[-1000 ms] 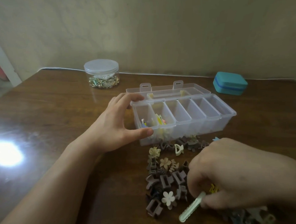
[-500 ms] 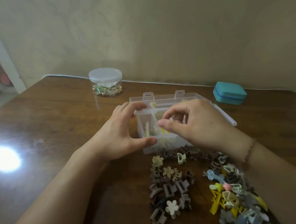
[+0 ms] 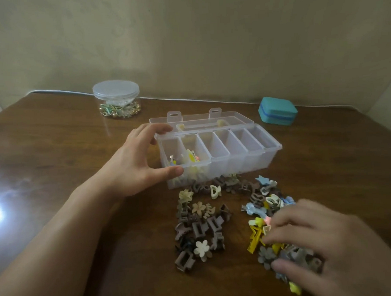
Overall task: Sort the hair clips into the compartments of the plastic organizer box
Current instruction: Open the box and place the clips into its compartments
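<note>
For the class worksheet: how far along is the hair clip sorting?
Barely begun. Done: a few clips lie in the two leftmost compartments of the organizer box. In hand: the left hand grips the box; the right hand reaches into the colourful pile. Left: the brown pile and four empty compartments.

Single head-worn view, looking forward and down, close over table [image 3: 54, 155]; wall [image 3: 207, 45] at far edge.

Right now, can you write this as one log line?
left hand: holds clear plastic organizer box | right hand: reaching into colourful hair clips | two left compartments: some clips
</note>
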A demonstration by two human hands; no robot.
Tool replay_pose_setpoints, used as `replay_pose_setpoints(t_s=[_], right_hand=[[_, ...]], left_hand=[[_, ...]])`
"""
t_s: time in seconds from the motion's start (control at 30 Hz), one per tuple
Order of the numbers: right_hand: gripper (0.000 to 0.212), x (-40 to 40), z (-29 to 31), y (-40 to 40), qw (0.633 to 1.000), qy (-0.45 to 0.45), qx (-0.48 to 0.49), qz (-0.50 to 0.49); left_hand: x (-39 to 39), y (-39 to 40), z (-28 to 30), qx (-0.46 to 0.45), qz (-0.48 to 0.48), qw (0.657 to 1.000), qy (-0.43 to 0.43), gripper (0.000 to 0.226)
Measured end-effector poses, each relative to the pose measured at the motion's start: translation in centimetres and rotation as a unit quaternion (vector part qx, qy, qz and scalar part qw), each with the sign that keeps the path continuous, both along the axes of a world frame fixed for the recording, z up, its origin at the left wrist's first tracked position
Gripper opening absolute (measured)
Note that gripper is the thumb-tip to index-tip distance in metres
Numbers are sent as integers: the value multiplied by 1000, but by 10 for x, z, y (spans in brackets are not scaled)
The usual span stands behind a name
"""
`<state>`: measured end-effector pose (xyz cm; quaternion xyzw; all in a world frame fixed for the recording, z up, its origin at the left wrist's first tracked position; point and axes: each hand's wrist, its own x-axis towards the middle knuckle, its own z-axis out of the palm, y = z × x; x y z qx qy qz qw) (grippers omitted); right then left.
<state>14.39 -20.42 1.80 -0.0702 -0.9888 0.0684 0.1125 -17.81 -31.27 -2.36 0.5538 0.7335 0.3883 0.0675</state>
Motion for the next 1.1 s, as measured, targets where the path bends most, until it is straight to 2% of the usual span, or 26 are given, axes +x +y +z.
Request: replay_pose_setpoints(t_s=[0.13, 0.4, 0.47, 0.53, 0.63, 0.7, 0.77, 0.9, 1.03, 1.1], right_hand=[[33, -3, -26, -19, 995, 19, 89, -38], [18, -20, -41, -24, 980, 104, 164, -43], [16, -23, -34, -21, 983, 132, 121, -42], [15, -27, -20, -16, 983, 175, 4, -59], [8, -46, 5, -3, 944, 239, -207, -89], [5, -69, 15, 13, 920, 263, -276, -95], [11, -95, 19, 32, 909, 264, -304, -107], [13, -138, 9, 59, 937, 197, -254, -135], [13, -154, -2, 69, 972, 72, -156, -162], [16, -152, -1, 70, 976, 120, -70, -168]], left_hand=[[0, -2, 2, -9, -6, 1000, -4, 85], [1, -5, 7, -26, -26, 999, -9, 70], [0, -6, 7, -31, -30, 999, -19, 70], [-1, -7, 8, -32, -35, 998, -32, 70], [-1, -8, 10, -36, -48, 997, -50, 72], [-1, -9, 11, -41, -55, 996, -57, 72], [-2, -10, 11, -44, -60, 995, -61, 71], [-3, -10, 11, -41, -65, 995, -70, 71], [-5, -11, 10, -42, -65, 995, -63, 72], [-5, -11, 10, -42, -63, 995, -60, 72]])
